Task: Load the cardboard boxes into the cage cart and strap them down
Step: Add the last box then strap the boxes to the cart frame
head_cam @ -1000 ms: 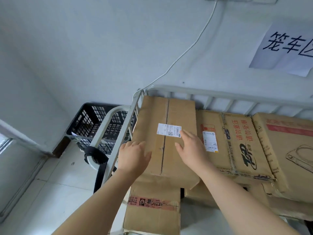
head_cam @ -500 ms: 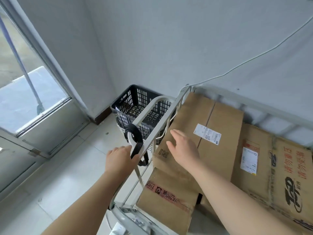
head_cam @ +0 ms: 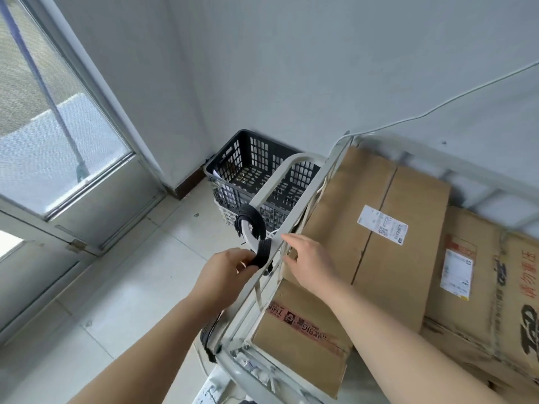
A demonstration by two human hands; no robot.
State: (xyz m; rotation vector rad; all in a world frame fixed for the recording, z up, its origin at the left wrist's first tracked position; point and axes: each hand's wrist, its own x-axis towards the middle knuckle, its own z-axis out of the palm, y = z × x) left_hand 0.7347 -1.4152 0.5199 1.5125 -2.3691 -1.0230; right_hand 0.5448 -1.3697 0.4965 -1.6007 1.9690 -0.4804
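Observation:
Several cardboard boxes lie stacked inside the white cage cart (head_cam: 316, 201). The top left box (head_cam: 376, 237) carries a white shipping label; a printed box (head_cam: 495, 281) lies to its right and a taped box (head_cam: 303, 336) sits below. A black strap (head_cam: 256, 237) is wound round the cart's white handle loop. My left hand (head_cam: 226, 272) pinches the lower wrap of that strap. My right hand (head_cam: 309, 263) hovers with relaxed fingers over the top box's left edge, by the cart's side rail.
A black plastic crate (head_cam: 248, 167) stands on the tiled floor in the corner behind the handle. A glass door (head_cam: 52, 135) is at the left. A white cable (head_cam: 437, 106) runs along the wall above the cart.
My left hand left the box top, reached the cart handle and now pinches the black strap. My right hand slid left across the box. The view swung left toward the door.

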